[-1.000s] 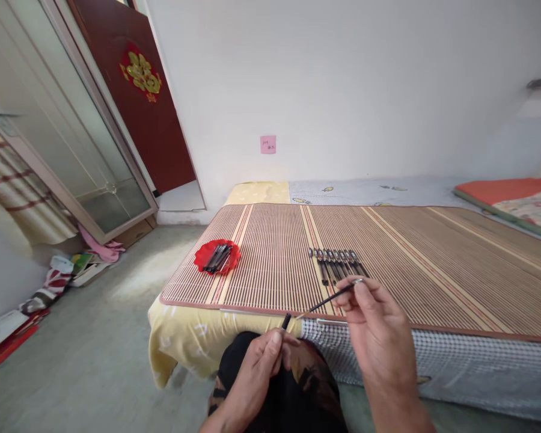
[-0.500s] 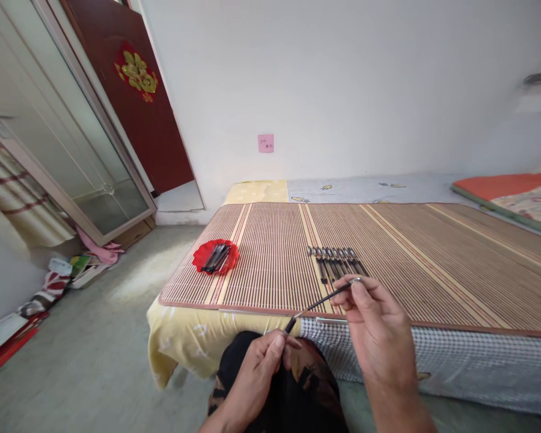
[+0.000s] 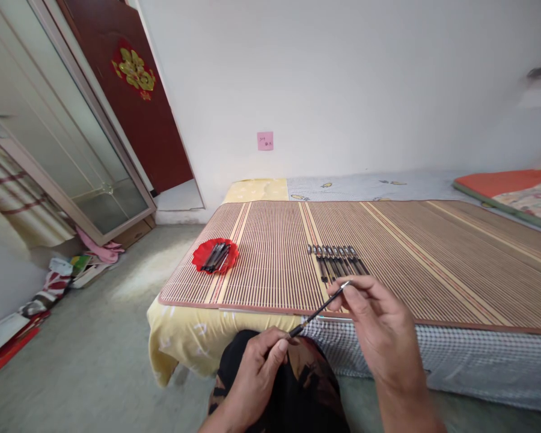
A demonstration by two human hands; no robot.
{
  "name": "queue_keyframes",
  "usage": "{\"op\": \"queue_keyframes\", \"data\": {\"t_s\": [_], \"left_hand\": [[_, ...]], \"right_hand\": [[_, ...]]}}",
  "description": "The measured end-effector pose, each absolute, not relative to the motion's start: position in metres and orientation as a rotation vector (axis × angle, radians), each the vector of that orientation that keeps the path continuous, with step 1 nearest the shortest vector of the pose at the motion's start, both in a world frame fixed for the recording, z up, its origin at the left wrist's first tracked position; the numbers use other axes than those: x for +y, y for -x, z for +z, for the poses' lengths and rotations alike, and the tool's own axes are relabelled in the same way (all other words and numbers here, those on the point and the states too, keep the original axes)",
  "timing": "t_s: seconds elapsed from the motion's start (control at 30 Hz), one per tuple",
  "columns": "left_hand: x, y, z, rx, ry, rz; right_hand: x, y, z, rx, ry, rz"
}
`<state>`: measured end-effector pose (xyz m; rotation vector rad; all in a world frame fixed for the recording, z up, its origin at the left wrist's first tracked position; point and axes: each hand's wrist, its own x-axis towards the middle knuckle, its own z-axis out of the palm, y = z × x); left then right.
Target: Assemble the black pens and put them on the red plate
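Note:
Between my hands runs a slim black pen-like stick (image 3: 318,313), tilted up to the right. My right hand (image 3: 376,322) pinches its upper end, where a small silvery part shows by the thumb. My left hand (image 3: 264,361), low above my lap, is closed on a short dark tube (image 3: 296,331) that lines up with the stick's lower end; how deep the stick sits in it I cannot tell. Just beyond my right hand, several similar black sticks (image 3: 336,261) with shiny ends lie in a row on the striped mat (image 3: 270,258).
A red scalloped dish (image 3: 198,255) with several dark slender pieces (image 3: 217,257) stands on the mat's left part. The bed's front edge (image 3: 193,337) is close to my knees. An orange-topped folded quilt (image 3: 500,182) lies far right. A glass-panelled door (image 3: 67,120) stands at left.
The stick's thin metallic lower tip, visible before, has gone into or against the dark tube. My right hand has shifted slightly left and down; the tube now tilts in line with the stick.

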<state>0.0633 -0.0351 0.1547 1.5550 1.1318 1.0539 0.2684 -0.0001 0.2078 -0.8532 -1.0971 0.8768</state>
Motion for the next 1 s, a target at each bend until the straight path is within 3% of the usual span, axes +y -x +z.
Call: {"op": "queue_keyframes", "data": {"t_s": [0.37, 0.57, 1.0], "left_hand": [[-0.041, -0.068, 0.160, 0.849, -1.177, 0.980], [-0.041, -0.070, 0.161, 0.804, -1.091, 1.003], [-0.044, -0.076, 0.161, 0.829, -1.093, 0.961]], "right_hand": [[-0.005, -0.249, 0.207, -1.499, 0.841, 1.099], [0.003, -0.251, 0.198, -1.383, 0.965, 1.091], [0.009, -0.247, 0.198, -1.485, 0.801, 1.212]]}}
